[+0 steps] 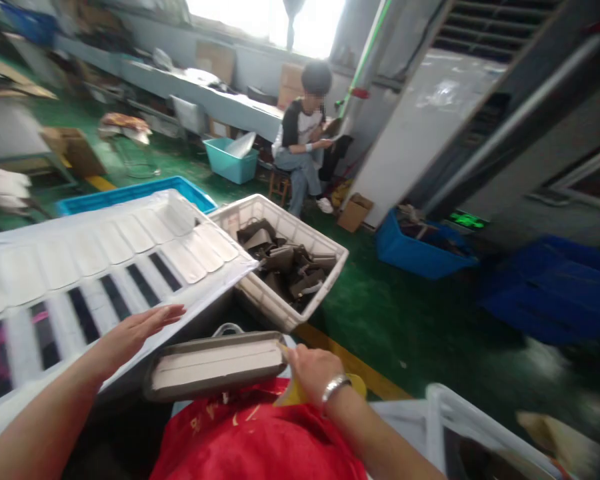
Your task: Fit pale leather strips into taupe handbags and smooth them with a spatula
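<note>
My left hand [133,333] lies flat with fingers stretched out on the near edge of a white board [80,267] covered with rows of pale oblong pieces and dark strips. My right hand [313,370], with a metal watch on the wrist, is closed on the right end of a flat grey-brown stack of pieces [215,367] held over my lap, above a red cloth [250,433]. Something yellow [293,397] shows under this hand.
A white crate [325,243] of dark brown pieces stands just beyond the board. Blue crates [420,250] sit on the green floor to the right. A person sits on a stool [303,150] by a long bench. Another white crate [480,433] is at lower right.
</note>
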A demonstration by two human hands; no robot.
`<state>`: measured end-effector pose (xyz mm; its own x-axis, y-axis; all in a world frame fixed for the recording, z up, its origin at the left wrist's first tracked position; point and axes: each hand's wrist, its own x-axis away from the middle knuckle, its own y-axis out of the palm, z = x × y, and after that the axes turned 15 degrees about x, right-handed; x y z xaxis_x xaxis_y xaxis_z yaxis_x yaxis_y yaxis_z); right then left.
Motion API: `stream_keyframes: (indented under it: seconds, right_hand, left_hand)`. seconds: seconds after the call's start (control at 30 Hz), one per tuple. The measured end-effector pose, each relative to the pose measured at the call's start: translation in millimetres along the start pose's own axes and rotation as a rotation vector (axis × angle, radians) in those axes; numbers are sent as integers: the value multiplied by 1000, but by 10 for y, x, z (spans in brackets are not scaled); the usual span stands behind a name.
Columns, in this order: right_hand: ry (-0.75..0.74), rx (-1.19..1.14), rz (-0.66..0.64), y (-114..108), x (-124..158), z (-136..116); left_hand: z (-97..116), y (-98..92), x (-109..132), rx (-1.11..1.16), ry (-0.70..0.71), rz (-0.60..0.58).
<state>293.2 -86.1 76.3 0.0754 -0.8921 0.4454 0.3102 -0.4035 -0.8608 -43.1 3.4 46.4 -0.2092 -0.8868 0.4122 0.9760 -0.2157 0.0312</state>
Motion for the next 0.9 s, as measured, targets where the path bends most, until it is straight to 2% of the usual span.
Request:
stream_keyframes:
  seconds: [0.07,0.13,0.2,0.3,0.4,0.53,0.7,0.9]
  right_hand:
    - [-22,7,65,-58,-49,37]
    - [-90,-21,136,-161,-194,-3]
    - [-206,-24,197,-317,-373,-155]
    - [-366,20,249,-581,-627,-549]
    - [-493,86,278,-766,-887,-967]
    - [-672,182,312,-880,-1247,-1305]
    - [-937,328,249,-959,-1594,-1426]
    - [-1036,373,260,-1039,-1782,-1557]
  left_hand:
    - [-172,-246,251,169,2,101]
    - [-376,-315,423,316,7,143]
    - [-563,-228,482,426,16,129]
    - [-728,33,445,576,26,93]
    - [-764,208,390,709,26,51]
    - [-781,188,354,770,20,48]
    - [-860,109,313,929,-33,7]
    - [-958,84,271,895,-48,76]
